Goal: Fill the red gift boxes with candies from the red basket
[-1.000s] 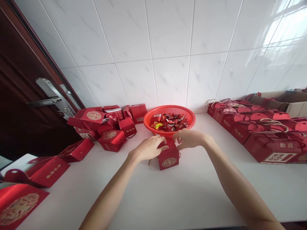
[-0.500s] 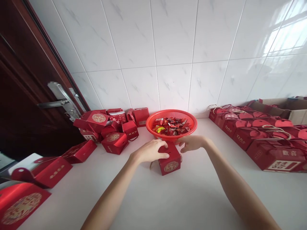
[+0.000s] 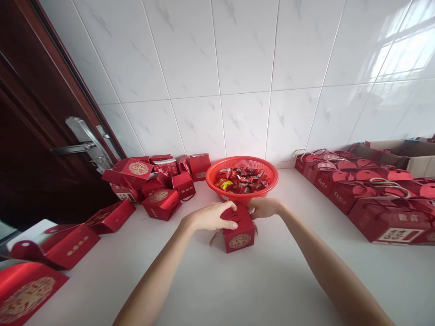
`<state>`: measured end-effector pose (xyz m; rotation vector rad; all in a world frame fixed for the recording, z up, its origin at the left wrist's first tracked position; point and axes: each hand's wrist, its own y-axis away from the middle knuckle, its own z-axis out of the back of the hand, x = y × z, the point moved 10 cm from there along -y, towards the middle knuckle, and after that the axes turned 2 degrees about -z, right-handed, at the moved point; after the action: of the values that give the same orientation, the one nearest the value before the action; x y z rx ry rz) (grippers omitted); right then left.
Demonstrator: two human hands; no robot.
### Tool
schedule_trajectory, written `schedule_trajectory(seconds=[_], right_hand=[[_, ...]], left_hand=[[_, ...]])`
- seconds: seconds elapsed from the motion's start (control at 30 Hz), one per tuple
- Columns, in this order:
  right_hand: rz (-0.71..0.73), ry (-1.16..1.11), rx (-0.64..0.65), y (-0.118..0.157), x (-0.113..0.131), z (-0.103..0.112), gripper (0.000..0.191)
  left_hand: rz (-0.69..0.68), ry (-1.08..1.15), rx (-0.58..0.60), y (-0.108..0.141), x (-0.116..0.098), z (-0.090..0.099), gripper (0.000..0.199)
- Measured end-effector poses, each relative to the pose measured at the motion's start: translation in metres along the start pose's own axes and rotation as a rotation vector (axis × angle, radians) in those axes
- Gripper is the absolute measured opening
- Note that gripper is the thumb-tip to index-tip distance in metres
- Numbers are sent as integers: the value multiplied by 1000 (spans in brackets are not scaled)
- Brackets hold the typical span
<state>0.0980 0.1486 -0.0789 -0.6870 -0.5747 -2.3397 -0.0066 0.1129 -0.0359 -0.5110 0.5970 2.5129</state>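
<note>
A small red gift box (image 3: 239, 242) stands on the white tabletop in front of me, its top closed and a gold round pattern on the near face. My left hand (image 3: 213, 216) grips it from the left, thumb across the top and fingers toward the back edge. At the box's rear right corner is my right hand (image 3: 263, 207), its fingers curled against the box and partly hidden. Twine cord (image 3: 215, 237) sticks out at the left side, and a bit more shows on the right. Right behind the box sits a red plastic basket (image 3: 215, 192) with wrapped sweets (image 3: 244, 180).
Several red boxes (image 3: 161, 203) are heaped at the back left, with open ones (image 3: 71, 249) nearer me. Rows of closed red boxes with cords (image 3: 370, 222) line the right, beside a cardboard carton (image 3: 423, 166). A tiled wall (image 3: 190, 122) and a dark door (image 3: 41, 136) border the table.
My right hand has moved left and closed in on the box's rear right corner. My left hand keeps its hold, and the box has turned slightly.
</note>
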Motion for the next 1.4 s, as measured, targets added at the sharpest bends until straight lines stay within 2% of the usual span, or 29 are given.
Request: schedule_trajectory(seconds=[0.17,0.23,0.37,0.5,0.67,0.8,0.87,0.93,1.03,1.13,1.3,1.4], right_hand=[[-54,-19,-3,15,10,12,7],[-36,-166,-49,26,20,25,15],[72,-603,-131,43,45,44,26],[123,-680,-163,47,64,46,35],[157,-654,-194,49,71,45,36],[160,-652,-226,52,72,47,34],[160,-649,-244,54,72,49,32],[149,-623,-264,55,72,50,30],[124,-561,-293,56,72,51,29],[109,-501,-300,56,72,50,28],[90,-432,-292,52,71,45,24],[104,-413,-308,52,72,45,21]], left_hand=[[-24,-5,-29,-4,1,2,54],[-25,-6,-53,-5,1,4,57],[-12,16,-112,-5,3,7,56],[-64,77,-239,3,-6,17,57],[-141,343,-369,20,-20,32,47],[-262,693,-337,29,-32,37,52],[-318,789,-324,33,-38,40,53],[-293,712,-355,35,-36,44,49],[-172,345,-463,37,-22,50,36],[-89,61,-475,31,-9,48,30],[-15,-78,-353,16,-3,34,23],[-11,-52,-359,15,-10,35,16]])
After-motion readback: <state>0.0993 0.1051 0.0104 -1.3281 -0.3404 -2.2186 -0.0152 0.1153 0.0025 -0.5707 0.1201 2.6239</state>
